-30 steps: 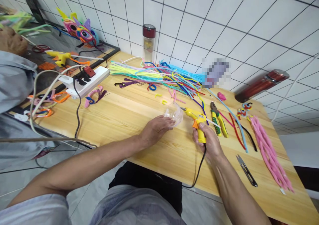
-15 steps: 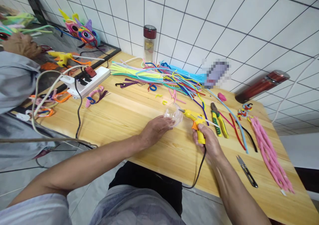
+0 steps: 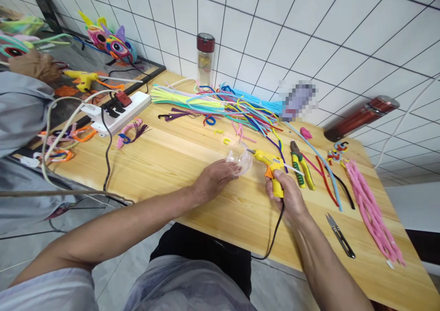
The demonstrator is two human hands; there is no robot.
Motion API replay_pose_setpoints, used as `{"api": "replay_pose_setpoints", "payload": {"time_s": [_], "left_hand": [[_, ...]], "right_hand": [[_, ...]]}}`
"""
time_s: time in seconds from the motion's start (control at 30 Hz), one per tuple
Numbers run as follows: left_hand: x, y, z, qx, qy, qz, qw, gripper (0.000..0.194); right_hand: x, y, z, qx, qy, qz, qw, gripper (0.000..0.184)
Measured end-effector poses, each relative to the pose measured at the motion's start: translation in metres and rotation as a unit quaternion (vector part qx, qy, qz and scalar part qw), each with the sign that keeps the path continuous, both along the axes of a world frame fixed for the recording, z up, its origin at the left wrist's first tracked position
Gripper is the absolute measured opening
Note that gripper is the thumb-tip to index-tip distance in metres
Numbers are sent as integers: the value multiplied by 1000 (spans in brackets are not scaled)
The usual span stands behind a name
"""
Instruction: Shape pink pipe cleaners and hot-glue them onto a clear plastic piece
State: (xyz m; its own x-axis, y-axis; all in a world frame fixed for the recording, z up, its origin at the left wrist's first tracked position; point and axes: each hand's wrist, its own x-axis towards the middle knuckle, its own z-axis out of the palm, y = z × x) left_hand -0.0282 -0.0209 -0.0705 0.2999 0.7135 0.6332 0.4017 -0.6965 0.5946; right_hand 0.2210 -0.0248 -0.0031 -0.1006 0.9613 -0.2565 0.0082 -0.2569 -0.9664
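Note:
A clear plastic piece point(image 3: 244, 160), rounded and see-through, is gripped between the fingers and thumb of my left hand point(image 3: 217, 177) above the table. My right hand point(image 3: 286, 191) is wrapped around the handle of a yellow glue gun point(image 3: 270, 159) with an orange trigger. The gun's nozzle points left and meets the right edge of the clear piece; whether it touches cannot be made out. A white glue stick point(image 3: 293, 168) sticks out of the gun's back, and its black cord hangs past the table edge.
Colourful pipe cleaners point(image 3: 192, 101) lie along the wall beside a glass bottle point(image 3: 205, 61). Pliers point(image 3: 301, 165), thread snips point(image 3: 339, 235), pink pipe cleaners point(image 3: 371, 210) and a red flask point(image 3: 360, 117) are at right. A power strip point(image 3: 120, 113) and a co-worker's hand point(image 3: 36, 65) are at left.
My hands, the glue gun and the clear piece stay almost in place. At the far left, the co-worker's hand has shifted right, and a colourful piece with an eye has come into view beside it.

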Motion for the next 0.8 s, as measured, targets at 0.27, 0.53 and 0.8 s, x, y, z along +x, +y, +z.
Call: {"api": "replay_pose_setpoints", "payload": {"time_s": [0.27, 0.53, 0.8], "left_hand": [[1, -1, 1, -25, -10, 2, 1000, 22], [0, 0, 2, -6, -18, -10, 1000, 23], [2, 0, -2, -24, -29, -2, 999, 22]], "right_hand": [[-1, 0, -1, 1, 0, -2, 1000, 40], [0, 1, -1, 2, 13, 2, 1000, 41], [1, 2, -5, -8, 5, 1, 1000, 41]]}}
